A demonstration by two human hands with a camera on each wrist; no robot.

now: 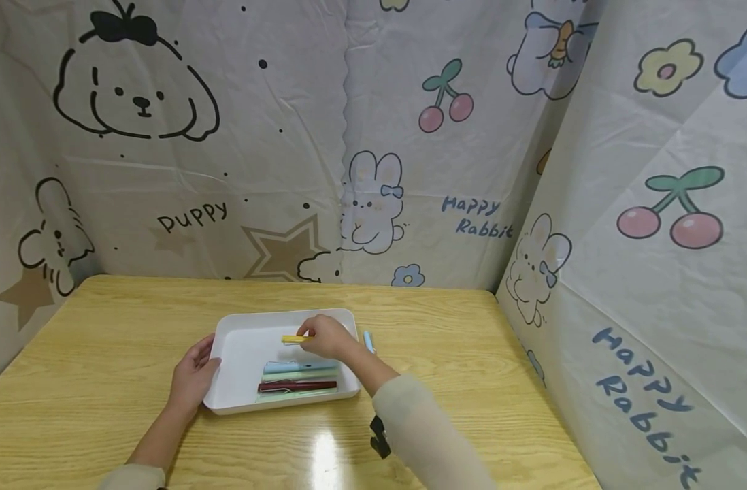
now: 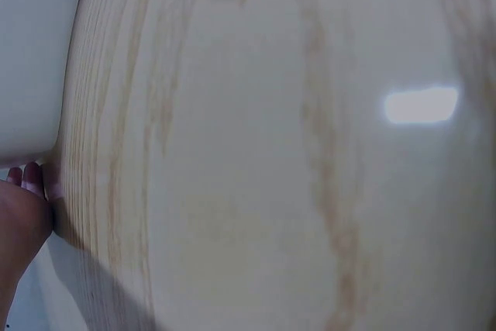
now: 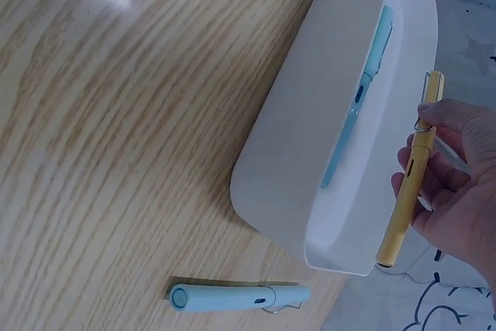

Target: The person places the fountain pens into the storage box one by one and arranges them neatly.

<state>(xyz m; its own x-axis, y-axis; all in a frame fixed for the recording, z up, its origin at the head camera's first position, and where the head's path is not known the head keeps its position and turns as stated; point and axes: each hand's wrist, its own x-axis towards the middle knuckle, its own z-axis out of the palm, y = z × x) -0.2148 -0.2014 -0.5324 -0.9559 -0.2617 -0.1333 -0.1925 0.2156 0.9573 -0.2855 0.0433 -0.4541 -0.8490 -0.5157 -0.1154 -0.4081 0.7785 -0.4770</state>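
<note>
My right hand point(image 1: 326, 338) pinches a yellow fountain pen point(image 3: 415, 176) with a wire clip, held over the back right part of a white tray point(image 1: 241, 340). In the right wrist view the thumb lies by the clip and the other fingers curl behind the barrel. At the tray's left end, my left hand point(image 1: 192, 374) grips the rim, thumb near the top edge and fingers along the outer wall. Inside the tray, pens lie side by side: a light blue pen point(image 1: 300, 366), a pale green pen point(image 1: 296, 375), a dark red pen point(image 1: 296, 386) and another greenish one point(image 1: 296, 395) at the front.
Another light blue pen point(image 3: 240, 298) lies on the wooden table point(image 1: 435, 354), just beyond the tray's right end. Printed cloth point(image 1: 275, 170) hangs behind the table and along its sides.
</note>
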